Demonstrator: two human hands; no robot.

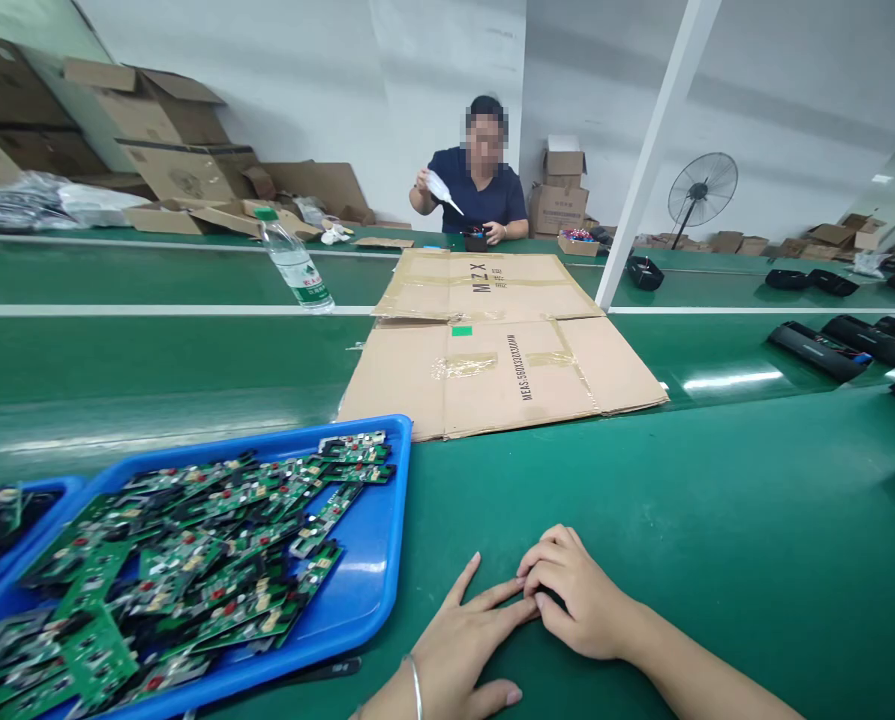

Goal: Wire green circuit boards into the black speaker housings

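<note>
My left hand (466, 645), with a silver bangle at the wrist, is open over the green table, its fingers spread. Curled fingers of my right hand (578, 600) close around the ends of the left hand's middle fingers. Neither hand holds a loose object that I can see. Left of them sits a blue tray (376, 590) heaped with green circuit boards (214, 550). A dark slim tool (319, 672), partly hidden, lies along the tray's near edge.
Flattened cardboard (492, 370) bridges the tables ahead. A water bottle (297, 265) stands left of it. Across, a person (477, 190) holds a white pointed bottle (443, 190) over a black part. Black housings (818, 350) lie at right; a second blue tray (57, 490) is far left.
</note>
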